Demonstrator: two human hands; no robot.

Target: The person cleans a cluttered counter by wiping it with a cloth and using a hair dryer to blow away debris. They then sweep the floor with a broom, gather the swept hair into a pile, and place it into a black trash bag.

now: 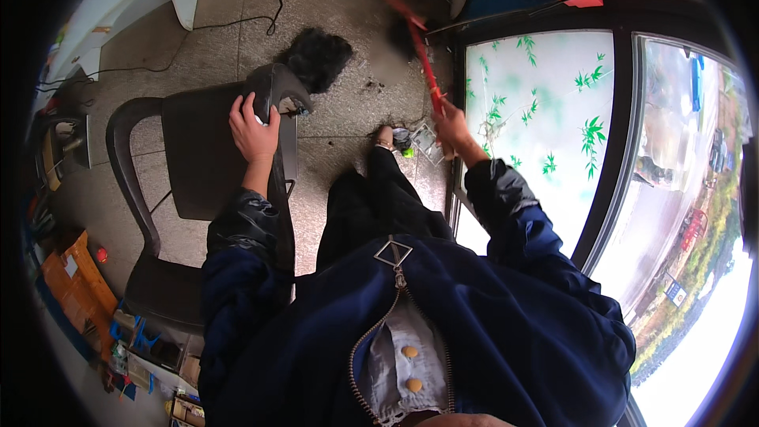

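Observation:
My right hand [453, 129] is closed around the handle of a red long-handled broom [422, 56]. The far end of the broom reaches a dark, blurred patch on the floor near the door frame. My left hand [258, 127] rests on the armrest [267, 80] of a black chair [201, 148], fingers spread over it. Just beyond that armrest a heap of black hair or fluff [318, 58] lies on the grey tiled floor [350, 6]. Small dark bits [372, 86] are scattered between the heap and the broom.
A wire or clear plastic basket [428, 143] lies by the door, near my foot. The glass door panel [536, 107] with green leaf prints stands at the right. A black cable [237, 22] crosses the floor at the upper left. Shelves with tools and boxes [151, 362] are at the lower left.

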